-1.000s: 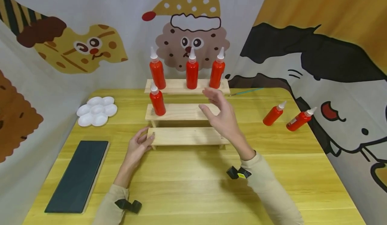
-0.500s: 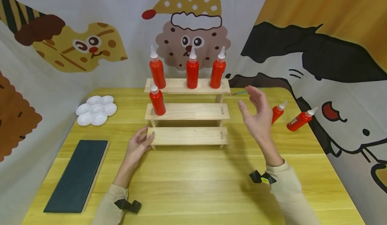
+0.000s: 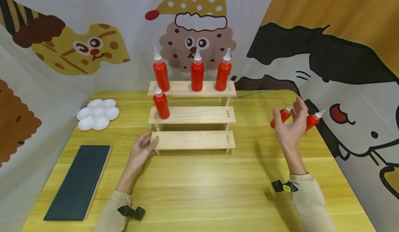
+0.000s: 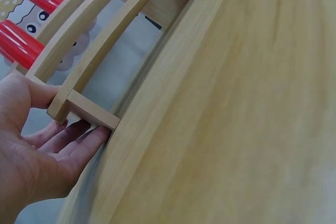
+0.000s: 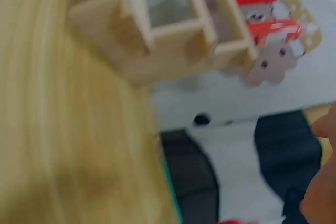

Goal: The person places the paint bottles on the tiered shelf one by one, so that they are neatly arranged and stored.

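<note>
My left hand [image 3: 139,153] grips the left end of the lowest step of a three-tier wooden display stand [image 3: 193,140]. In the left wrist view, the thumb lies on the board and the fingers bend round its end support [image 4: 93,109]. My right hand [image 3: 290,131], fingers apart and holding nothing, is over the right side of the table. It overlaps two red squeeze bottles with white nozzle caps there: a nearer-left bottle [image 3: 284,115] and a farther-right bottle [image 3: 311,122]. Three similar bottles [image 3: 197,76] stand on the top tier, and one bottle [image 3: 161,105] stands at the left of the middle tier.
A white flower-shaped paint palette [image 3: 98,113] lies at the back left. In front of it is a dark green flat board [image 3: 78,181]. A thin teal paintbrush [image 3: 254,94] lies behind, right of the stand. A cartoon-printed curtain [image 3: 134,3] surrounds the table [image 3: 199,197].
My right hand has moved from over the stand's right side rightward to the two bottles on the table. The left hand keeps its grip on the stand.
</note>
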Demonstrator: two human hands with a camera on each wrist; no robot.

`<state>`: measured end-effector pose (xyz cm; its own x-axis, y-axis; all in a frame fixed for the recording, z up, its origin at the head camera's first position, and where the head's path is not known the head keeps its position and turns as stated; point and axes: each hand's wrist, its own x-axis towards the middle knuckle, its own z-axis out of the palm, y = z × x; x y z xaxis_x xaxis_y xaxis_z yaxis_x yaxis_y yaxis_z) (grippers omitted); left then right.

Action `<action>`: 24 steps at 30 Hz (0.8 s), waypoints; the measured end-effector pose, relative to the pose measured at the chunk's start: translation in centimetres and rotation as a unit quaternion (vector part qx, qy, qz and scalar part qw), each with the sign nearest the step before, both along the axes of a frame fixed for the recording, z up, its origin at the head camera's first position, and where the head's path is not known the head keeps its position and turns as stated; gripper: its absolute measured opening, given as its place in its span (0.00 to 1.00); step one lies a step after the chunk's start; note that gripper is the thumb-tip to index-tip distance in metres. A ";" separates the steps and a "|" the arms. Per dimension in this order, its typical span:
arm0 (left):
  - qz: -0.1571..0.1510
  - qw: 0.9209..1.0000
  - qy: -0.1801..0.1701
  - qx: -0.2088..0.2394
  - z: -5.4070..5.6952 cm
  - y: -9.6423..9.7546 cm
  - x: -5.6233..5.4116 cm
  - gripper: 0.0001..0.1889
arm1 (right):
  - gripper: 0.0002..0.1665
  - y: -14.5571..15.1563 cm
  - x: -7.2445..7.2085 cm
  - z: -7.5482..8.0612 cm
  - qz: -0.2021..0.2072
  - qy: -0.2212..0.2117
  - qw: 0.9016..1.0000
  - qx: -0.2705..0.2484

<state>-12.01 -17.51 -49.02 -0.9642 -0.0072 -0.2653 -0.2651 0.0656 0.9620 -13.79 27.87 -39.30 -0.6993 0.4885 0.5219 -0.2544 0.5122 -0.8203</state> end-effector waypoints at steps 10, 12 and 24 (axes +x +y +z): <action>0.000 1.000 0.003 -0.005 0.2 0.0 0.1 0.32 | 0.49 3.5 -1.8 -4.1 -0.058 -0.078 0.993 -0.070; 0.000 1.000 0.004 -0.005 0.2 0.0 0.1 0.32 | 0.51 4.0 -2.2 -4.9 -0.059 -0.097 0.990 -0.080; 0.000 1.000 0.007 -0.008 0.1 0.1 0.1 0.31 | 0.48 5.0 -3.6 -8.5 -0.048 -0.182 0.979 -0.077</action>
